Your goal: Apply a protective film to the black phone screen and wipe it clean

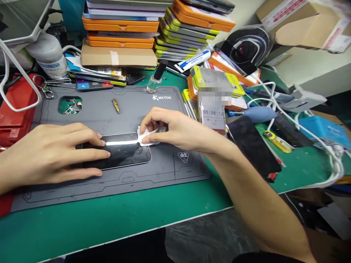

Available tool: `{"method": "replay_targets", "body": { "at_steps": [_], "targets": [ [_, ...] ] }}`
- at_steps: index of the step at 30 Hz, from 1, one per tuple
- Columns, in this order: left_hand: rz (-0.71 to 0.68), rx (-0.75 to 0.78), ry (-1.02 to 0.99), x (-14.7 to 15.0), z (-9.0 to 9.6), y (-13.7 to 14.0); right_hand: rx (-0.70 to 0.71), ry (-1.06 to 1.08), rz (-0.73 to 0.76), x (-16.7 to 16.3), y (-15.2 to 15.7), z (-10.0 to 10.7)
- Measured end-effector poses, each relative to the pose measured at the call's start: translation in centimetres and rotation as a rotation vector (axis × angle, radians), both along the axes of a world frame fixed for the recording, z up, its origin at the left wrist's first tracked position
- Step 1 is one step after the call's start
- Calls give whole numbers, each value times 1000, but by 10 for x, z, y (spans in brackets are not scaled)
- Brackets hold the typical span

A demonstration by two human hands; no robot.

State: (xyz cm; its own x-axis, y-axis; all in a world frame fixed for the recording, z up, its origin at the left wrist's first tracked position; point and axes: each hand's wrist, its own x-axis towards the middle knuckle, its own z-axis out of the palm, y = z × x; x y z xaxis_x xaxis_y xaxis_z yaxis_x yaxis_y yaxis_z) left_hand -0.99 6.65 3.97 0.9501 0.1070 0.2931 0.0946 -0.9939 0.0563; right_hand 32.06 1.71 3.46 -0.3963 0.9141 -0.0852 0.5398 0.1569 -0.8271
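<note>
A dark smartphone [128,155] lies flat on the grey work mat [115,188], its glossy surface facing up with a bright streak of reflected light. My left hand [65,153] rests over the phone's left end, fingers stretched out and spread on it. At the upper right corner of the phone, my right hand [167,129] pinches a crumpled white tissue [144,137], which touches the glass. The phone's left end is hidden under my left hand.
Behind the phone are a brass bit [116,106] and a small glass bottle [155,82] with a black cap. Stacked orange cases [120,25] stand at the back. A phone showing a timer [212,113] leans at right, near white cables [274,95] and a yellow cutter [277,141].
</note>
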Motion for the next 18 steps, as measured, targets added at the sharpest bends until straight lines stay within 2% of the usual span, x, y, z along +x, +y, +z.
{"method": "replay_targets", "body": {
  "at_steps": [18],
  "targets": [
    [-6,24,1,3,1,0,-8,-97,79,-3,-5,9]
  ]
}}
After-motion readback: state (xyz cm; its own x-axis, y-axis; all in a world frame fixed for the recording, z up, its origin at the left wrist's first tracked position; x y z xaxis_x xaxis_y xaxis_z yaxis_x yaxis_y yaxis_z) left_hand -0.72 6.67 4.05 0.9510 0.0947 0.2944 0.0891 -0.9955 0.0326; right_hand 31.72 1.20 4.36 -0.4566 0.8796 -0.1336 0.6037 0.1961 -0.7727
